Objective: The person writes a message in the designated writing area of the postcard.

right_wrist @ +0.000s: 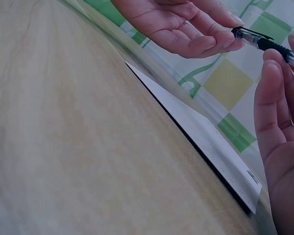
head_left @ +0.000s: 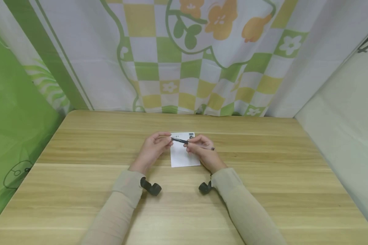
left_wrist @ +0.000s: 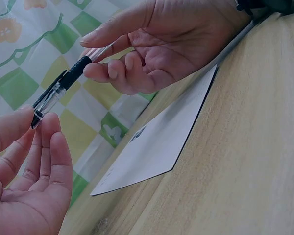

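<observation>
A slim pen [head_left: 180, 140] with a clear barrel, a black grip section and a clear cap with a black clip is held level between both hands. The cap [left_wrist: 50, 100] sits over its tip end. My left hand [head_left: 153, 148] pinches the very end of the cap between thumb and fingertips, its other fingers loosely bent. With thumb and fingers, my right hand [head_left: 205, 151] grips the barrel just behind the black grip [right_wrist: 274, 47]. Below the pen lies a white sheet of paper [head_left: 184, 158] with small print and a dark printed mark along its far edge.
The wooden table [head_left: 251, 190] carries the paper near its middle. A patterned curtain [head_left: 168, 75] hangs along the far edge, with a green cloth [head_left: 18, 112] at the left and a pale panel [head_left: 346, 98] at the right. Black wrist devices [head_left: 153, 189] are strapped at both cuffs.
</observation>
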Demonstrator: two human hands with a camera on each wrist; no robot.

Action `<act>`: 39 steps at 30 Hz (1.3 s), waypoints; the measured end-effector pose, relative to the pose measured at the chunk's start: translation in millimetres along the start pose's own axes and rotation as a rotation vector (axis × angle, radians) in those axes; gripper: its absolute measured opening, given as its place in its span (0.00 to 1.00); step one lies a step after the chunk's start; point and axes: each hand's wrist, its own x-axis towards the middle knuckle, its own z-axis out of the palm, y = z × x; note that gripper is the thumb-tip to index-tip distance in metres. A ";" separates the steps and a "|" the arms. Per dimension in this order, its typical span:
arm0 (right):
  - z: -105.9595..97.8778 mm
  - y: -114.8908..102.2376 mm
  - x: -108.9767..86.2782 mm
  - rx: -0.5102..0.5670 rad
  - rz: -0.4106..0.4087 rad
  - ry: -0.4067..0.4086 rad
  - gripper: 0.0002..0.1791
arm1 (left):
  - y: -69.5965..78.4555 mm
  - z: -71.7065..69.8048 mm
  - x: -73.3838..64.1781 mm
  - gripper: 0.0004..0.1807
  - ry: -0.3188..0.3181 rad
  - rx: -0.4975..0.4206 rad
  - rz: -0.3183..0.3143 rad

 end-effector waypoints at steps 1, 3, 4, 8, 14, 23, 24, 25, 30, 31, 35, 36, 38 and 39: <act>-0.2 0.4 0.1 -0.020 0.000 0.006 0.12 | 0.6 0.6 -0.3 0.22 0.008 -0.023 -0.003; -0.8 1.5 0.3 -0.066 -0.001 0.012 0.13 | 1.2 1.2 -0.2 0.22 0.023 -0.060 0.001; -1.4 2.1 0.4 -0.093 -0.003 0.010 0.13 | 1.3 1.4 -0.1 0.22 0.029 -0.078 0.006; -2.8 3.7 0.3 -0.172 -0.012 -0.028 0.14 | 1.5 1.4 0.4 0.19 0.055 -0.169 0.026; -1.2 1.3 -0.9 -0.066 0.036 -0.151 0.13 | -0.5 -1.0 1.0 0.14 0.071 -0.244 0.054; -1.5 1.5 -0.2 -0.060 0.101 -0.165 0.14 | 1.0 1.8 0.6 0.20 0.079 -0.260 0.080; -1.6 1.7 0.0 -0.064 0.101 -0.167 0.15 | 1.5 2.5 0.4 0.20 0.083 -0.264 0.083; -1.6 1.9 0.1 -0.064 0.102 -0.169 0.15 | 2.1 3.3 0.1 0.20 0.085 -0.267 0.086; -2.1 2.5 0.8 -0.072 0.123 -0.169 0.15 | 4.9 7.7 -1.3 0.19 0.105 -0.272 0.102; -2.3 2.5 0.8 -0.076 0.128 -0.169 0.15 | 5.0 8.4 -1.5 0.19 0.105 -0.265 0.105; -3.7 2.9 0.4 -0.083 0.140 -0.172 0.15 | 5.2 11.9 -2.3 0.20 0.104 -0.222 0.117; -3.9 2.8 0.2 -0.082 0.142 -0.174 0.15 | 5.2 12.9 -2.5 0.20 0.103 -0.212 0.119; -4.1 2.8 -0.1 -0.077 0.145 -0.174 0.15 | 5.5 15.0 -3.2 0.19 0.107 -0.195 0.121; -4.2 2.7 -0.2 -0.077 0.145 -0.174 0.15 | 5.6 15.9 -3.5 0.19 0.108 -0.189 0.122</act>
